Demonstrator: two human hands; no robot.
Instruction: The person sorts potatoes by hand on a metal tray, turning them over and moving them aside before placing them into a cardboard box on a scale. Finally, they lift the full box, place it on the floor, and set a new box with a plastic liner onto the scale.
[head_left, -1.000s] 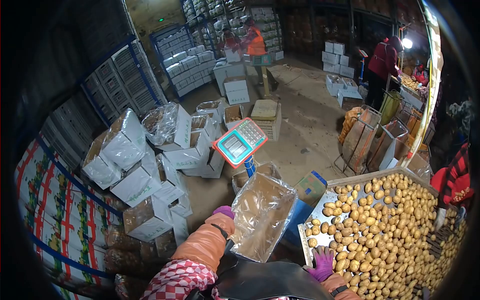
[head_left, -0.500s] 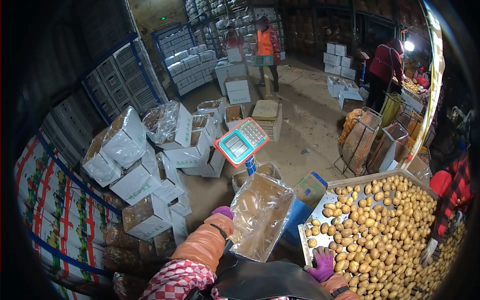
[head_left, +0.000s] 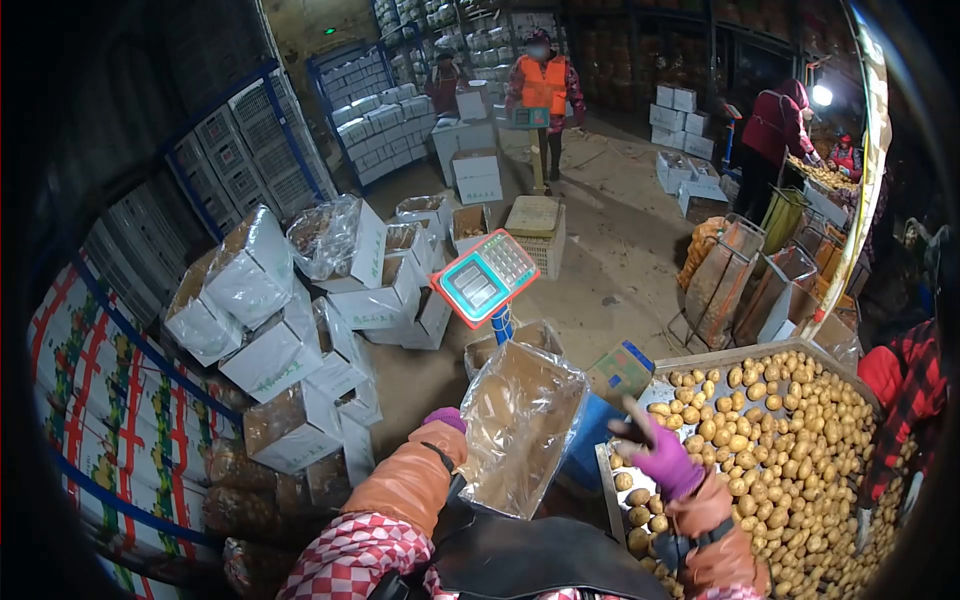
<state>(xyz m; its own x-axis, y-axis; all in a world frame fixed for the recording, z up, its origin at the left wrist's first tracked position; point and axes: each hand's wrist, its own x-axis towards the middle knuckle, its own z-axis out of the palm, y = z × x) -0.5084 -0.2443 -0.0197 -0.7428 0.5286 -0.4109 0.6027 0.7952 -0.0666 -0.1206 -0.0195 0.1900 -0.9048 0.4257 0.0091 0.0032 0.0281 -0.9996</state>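
A cardboard box (head_left: 520, 425) lined with clear plastic stands in front of me, its inside showing no contents. My left hand (head_left: 446, 419), in a purple glove, is closed at the box's left rim; its fingertips are hidden. To the right, my right hand (head_left: 660, 455) is raised over the near left corner of a sorting table, fingers spread and slightly blurred, holding nothing I can see. Many potatoes (head_left: 770, 430) cover that metal-topped table (head_left: 606, 490). Just beyond the box, a scale display (head_left: 487, 279) with a red frame and keypad rises on a blue post.
White cartons (head_left: 290, 350) with plastic liners are piled to the left. A flattened-looking brown carton (head_left: 622, 372) lies between box and table. A co-worker's checked sleeve (head_left: 905, 400) reaches over the potatoes at right. A person in an orange vest (head_left: 543, 85) stands farther back.
My right hand has lifted off the potatoes at the table's near edge and moved up and forward, its fingers spreading. My left hand stays at the box rim. The co-worker's arm has shifted slightly.
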